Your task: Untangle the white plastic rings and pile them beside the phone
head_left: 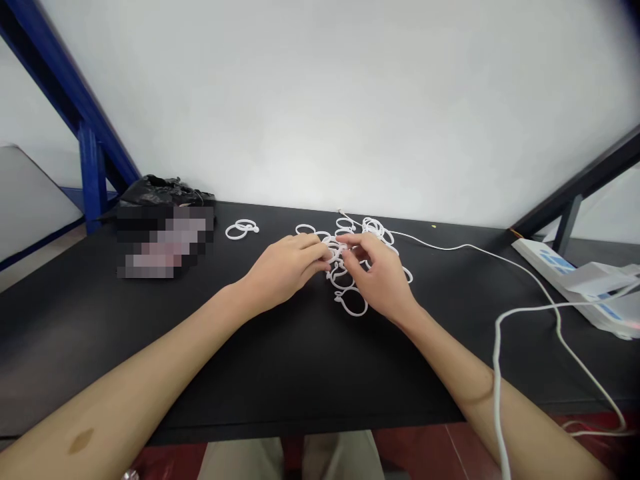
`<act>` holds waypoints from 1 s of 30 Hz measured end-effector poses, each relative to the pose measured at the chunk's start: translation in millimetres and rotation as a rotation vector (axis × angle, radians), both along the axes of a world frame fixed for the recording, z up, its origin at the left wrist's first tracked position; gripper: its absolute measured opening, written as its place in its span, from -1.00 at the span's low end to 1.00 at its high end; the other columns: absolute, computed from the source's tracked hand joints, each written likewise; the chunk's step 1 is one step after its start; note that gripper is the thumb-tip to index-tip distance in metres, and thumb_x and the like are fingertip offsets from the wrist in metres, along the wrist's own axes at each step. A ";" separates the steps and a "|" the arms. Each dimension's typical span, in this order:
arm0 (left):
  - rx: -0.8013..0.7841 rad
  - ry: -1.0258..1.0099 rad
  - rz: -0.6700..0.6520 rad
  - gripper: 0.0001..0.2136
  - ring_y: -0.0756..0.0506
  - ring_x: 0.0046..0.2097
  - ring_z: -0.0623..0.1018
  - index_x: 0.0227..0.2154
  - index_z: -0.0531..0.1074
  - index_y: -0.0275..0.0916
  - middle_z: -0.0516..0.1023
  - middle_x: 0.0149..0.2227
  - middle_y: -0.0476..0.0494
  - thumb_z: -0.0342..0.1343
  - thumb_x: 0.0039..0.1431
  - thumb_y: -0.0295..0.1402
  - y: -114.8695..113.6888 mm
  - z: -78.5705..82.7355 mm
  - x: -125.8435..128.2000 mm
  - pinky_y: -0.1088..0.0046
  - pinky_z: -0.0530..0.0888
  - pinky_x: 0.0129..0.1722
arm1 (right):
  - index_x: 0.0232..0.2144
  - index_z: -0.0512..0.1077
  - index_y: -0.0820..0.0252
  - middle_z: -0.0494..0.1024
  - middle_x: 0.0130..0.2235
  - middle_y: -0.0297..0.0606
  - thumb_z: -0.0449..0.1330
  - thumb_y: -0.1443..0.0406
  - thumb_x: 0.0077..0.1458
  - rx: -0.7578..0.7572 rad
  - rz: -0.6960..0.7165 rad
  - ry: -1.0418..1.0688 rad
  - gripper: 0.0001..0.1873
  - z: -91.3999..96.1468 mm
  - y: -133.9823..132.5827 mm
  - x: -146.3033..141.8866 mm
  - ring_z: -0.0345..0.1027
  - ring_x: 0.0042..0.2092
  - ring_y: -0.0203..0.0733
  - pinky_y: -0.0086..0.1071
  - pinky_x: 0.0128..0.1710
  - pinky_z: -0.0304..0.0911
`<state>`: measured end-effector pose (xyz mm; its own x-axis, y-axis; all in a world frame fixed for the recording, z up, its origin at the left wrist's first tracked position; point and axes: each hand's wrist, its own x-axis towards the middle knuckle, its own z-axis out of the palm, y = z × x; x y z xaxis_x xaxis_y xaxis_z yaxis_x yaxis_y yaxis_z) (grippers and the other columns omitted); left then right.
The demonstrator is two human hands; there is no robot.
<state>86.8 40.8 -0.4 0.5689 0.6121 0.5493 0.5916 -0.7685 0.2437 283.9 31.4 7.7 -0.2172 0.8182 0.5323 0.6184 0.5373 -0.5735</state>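
Note:
Several white plastic curtain rings with small eyelets lie in a loose pile (377, 230) on the black table (300, 373). Over the near left part of the pile, my left hand (285, 270) has its fingers closed on a white curtain ring (333, 252). My right hand (383, 277) pinches at the same ring from the other side, thumb and index finger drawn together. Just below the hands lies a single curtain ring (354, 303) with its eyelet to the left. Fingers hide part of the held ring and of the pile.
Two curtain rings (242, 229) lie apart at the left, near a black plastic bag (160, 191) and a blurred-out item (167, 243). A white cable (465, 247) crosses the right side and passes over my right forearm. A white-and-blue box (565, 267) stands at the right edge.

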 end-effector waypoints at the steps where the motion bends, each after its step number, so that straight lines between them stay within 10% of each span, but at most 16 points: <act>1: 0.013 0.008 0.002 -0.88 -0.06 -0.22 0.47 -0.27 0.41 -0.20 0.49 -0.28 -0.05 -0.01 0.35 -0.36 0.3 -0.2 -0.3 0.41 0.39 -0.22 | -0.14 0.48 0.15 0.57 -0.21 -0.27 0.13 0.34 0.18 -0.007 0.005 0.005 -0.80 -0.1 -0.2 -0.1 0.41 -0.30 -0.28 -0.35 -0.26 0.34; 15: -0.014 -0.049 0.092 -0.63 -0.16 0.06 0.44 0.02 0.30 -0.19 0.40 0.06 -0.19 0.18 0.18 -0.26 -4.0 1.1 1.8 0.32 0.48 -0.10 | -0.25 0.47 0.13 0.56 -0.34 -0.34 0.13 0.37 0.14 -0.029 0.090 0.040 -0.86 2.0 -1.2 1.1 0.42 -0.33 -0.30 -0.41 -0.31 0.33; 30: -0.133 0.002 0.111 -0.69 -0.18 0.02 0.46 -0.03 0.34 -0.16 0.43 0.00 -0.16 0.16 0.18 -0.25 -6.0 6.2 2.7 0.28 0.49 -0.13 | -0.22 0.46 0.12 0.57 -0.28 -0.32 0.12 0.37 0.15 0.008 0.127 0.020 -0.84 -1.2 -2.9 -0.2 0.42 -0.32 -0.27 -0.34 -0.26 0.36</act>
